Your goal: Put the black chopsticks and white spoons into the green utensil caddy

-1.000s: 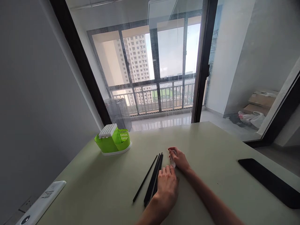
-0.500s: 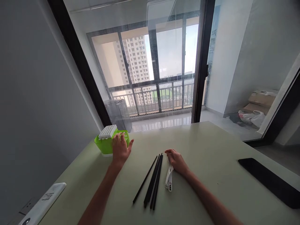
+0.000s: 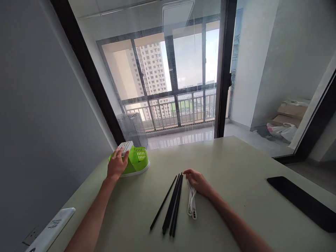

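Two bare hands at work over a pale green table (image 3: 210,231), seen from above. At left of centre, the left hand (image 3: 117,166) reaches to a green caddy (image 3: 136,167) with a white base; its fingers lie over the white slotted top (image 3: 126,146), the thumb set apart from them, and whether they pinch that part or merely rest on it cannot be told. The perforated compartment of the caddy shows to the right of this hand. Just right of the frame's centre line, below mid-height, the right hand (image 3: 197,182) lies low, its fingers curled over the upper ends of white utensils (image 3: 193,210); those ends are hidden, so the grip cannot be judged. The printed handles extend below the hand toward the bottom of the frame. Immediately left of them lie black chopsticks (image 3: 169,208), most in a narrow fan converging at the top, one slightly apart on the left side. A white power strip (image 3: 56,227) occupies the lower left corner, and a flat black object (image 3: 299,203) lies at the lower right. Beyond the glass, cardboard boxes (image 3: 295,111) and a white bag (image 3: 285,132) appear at right; a tower block (image 3: 152,66) rises in the upper centre.
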{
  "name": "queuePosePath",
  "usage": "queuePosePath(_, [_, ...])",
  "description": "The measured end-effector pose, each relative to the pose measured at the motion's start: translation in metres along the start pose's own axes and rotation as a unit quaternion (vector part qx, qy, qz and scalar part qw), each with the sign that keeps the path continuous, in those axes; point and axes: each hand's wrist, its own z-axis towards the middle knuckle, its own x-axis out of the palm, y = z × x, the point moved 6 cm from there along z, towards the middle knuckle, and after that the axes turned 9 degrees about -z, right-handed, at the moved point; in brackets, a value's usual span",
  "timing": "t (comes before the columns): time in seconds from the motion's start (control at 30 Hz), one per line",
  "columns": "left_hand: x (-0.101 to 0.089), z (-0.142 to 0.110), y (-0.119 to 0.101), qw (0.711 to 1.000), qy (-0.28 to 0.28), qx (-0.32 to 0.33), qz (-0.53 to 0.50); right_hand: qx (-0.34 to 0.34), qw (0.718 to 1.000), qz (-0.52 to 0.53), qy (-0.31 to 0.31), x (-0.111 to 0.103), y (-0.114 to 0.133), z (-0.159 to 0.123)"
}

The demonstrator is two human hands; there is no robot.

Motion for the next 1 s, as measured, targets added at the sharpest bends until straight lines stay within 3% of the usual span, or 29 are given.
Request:
queuePosePath(0.17, [0.008,-0.006,-0.041,0.998,0.064,0.006,0.006,0.009,1.0,0.008,-0.006,-0.002,0.001,0.0])
queuePosePath(0.47, [0.037,-0.024,-0.156,0.986,0.151,0.074,-0.021,0.017,1.0,0.008,-0.022,-0.004,-0.002,-0.001])
queuePosePath(0.63, [0.053,-0.03,-0.202,0.974,0.187,0.109,-0.062,0.021,0.999,0.0,-0.041,-0.006,-0.003,-0.002])
queuePosePath(0.87, [0.06,-0.039,-0.223,0.954,0.223,0.146,-0.134,0.025,0.998,-0.005,-0.06,-0.01,-0.004,-0.001])
queuePosePath(0.93, [0.057,-0.043,-0.219,0.953,0.202,0.163,-0.153,0.024,0.998,-0.004,-0.062,-0.01,-0.005,-0.001])
queuePosePath(1.0, [0.05,-0.048,-0.21,0.958,0.136,0.173,-0.182,0.025,0.997,-0.002,-0.067,-0.011,-0.006,-0.002])
